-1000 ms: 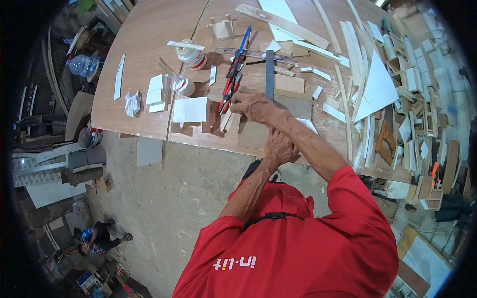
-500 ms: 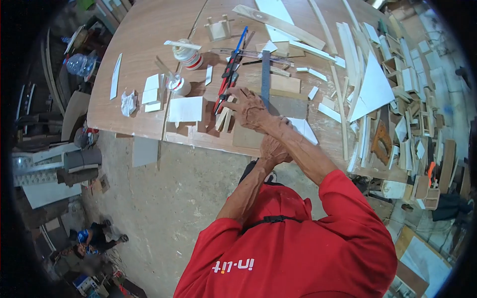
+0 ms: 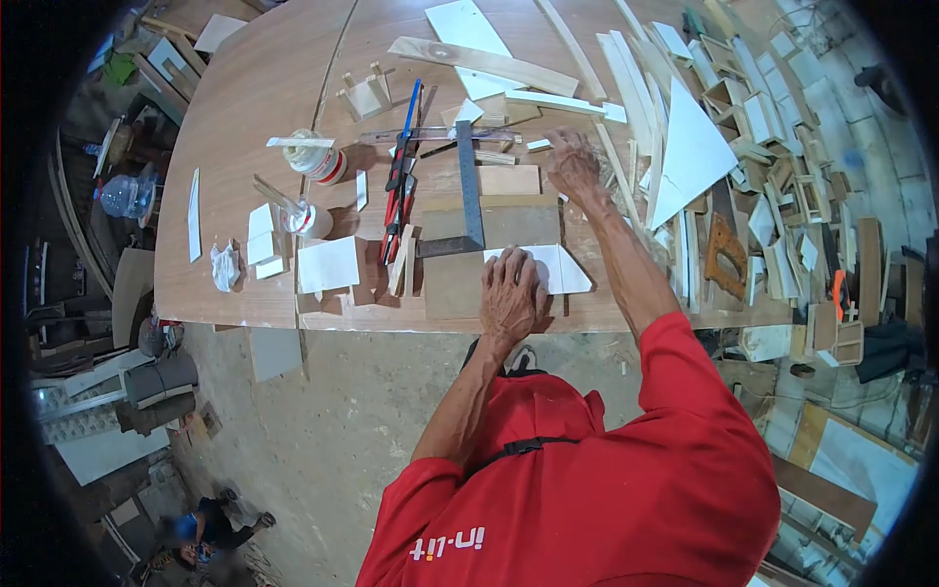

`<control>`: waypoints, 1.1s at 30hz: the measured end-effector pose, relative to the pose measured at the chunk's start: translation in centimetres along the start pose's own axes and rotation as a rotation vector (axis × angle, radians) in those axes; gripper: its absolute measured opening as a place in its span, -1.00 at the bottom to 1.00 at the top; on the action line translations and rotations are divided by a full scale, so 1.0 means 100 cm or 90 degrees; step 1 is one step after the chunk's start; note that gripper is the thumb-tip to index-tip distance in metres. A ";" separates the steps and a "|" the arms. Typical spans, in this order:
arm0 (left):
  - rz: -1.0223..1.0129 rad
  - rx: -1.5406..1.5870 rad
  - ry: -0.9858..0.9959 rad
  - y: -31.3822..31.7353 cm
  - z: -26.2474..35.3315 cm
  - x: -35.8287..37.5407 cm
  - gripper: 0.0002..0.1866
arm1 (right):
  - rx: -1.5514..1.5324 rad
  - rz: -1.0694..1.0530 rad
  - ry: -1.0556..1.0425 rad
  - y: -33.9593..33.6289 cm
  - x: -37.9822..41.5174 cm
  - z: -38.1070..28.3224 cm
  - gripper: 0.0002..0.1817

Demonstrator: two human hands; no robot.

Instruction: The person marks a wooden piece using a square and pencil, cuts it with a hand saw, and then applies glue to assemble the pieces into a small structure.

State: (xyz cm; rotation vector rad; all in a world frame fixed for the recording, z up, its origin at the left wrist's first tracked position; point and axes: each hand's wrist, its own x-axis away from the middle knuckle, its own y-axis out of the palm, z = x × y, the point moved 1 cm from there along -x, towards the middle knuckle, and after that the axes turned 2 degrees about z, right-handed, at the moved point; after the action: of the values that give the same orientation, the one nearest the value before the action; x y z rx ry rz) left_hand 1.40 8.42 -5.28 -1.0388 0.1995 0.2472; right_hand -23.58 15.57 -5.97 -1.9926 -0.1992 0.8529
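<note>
My left hand (image 3: 511, 298) lies palm down with its fingers over the left part of a white board piece (image 3: 562, 270) with a slanted right end. Beneath that piece is a brown board (image 3: 453, 284) at the table's front edge. My right hand (image 3: 575, 168) reaches over the table, fingers apart and pointing down, beside a small white block (image 3: 539, 145); whatever lies under its fingers is hidden. A dark metal try square (image 3: 468, 186) rests on the boards left of my right hand. Farther left lies a red and black cutter-like tool (image 3: 399, 186).
Left on the table stand a glue tub (image 3: 318, 161), a jar (image 3: 308, 221) with a stick in it, and a white box (image 3: 328, 264). A white triangular panel (image 3: 694, 152), strips and a handsaw (image 3: 726, 256) lie right. Another person (image 3: 210, 526) is on the floor at lower left.
My right hand has moved from near the cutter-like tool to the small white pieces at the right. My left hand has come onto the white board piece. The view has shifted.
</note>
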 end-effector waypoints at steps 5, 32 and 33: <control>-0.004 0.006 -0.004 -0.003 0.001 0.000 -0.50 | 0.086 -0.127 0.019 0.014 -0.010 0.003 -0.70; 0.013 0.011 -0.003 0.002 -0.004 0.003 -0.51 | 0.118 -0.198 -0.153 -0.015 -0.041 -0.043 -0.75; 0.016 0.009 -0.013 0.002 -0.004 0.003 -0.51 | 0.113 -0.203 -0.161 -0.028 -0.043 -0.054 -0.75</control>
State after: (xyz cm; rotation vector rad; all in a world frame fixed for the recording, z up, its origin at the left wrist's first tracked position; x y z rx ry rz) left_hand 1.55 8.23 -5.75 -1.0202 0.1952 0.2785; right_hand -22.80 11.45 0.17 -1.6298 -0.5515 0.8794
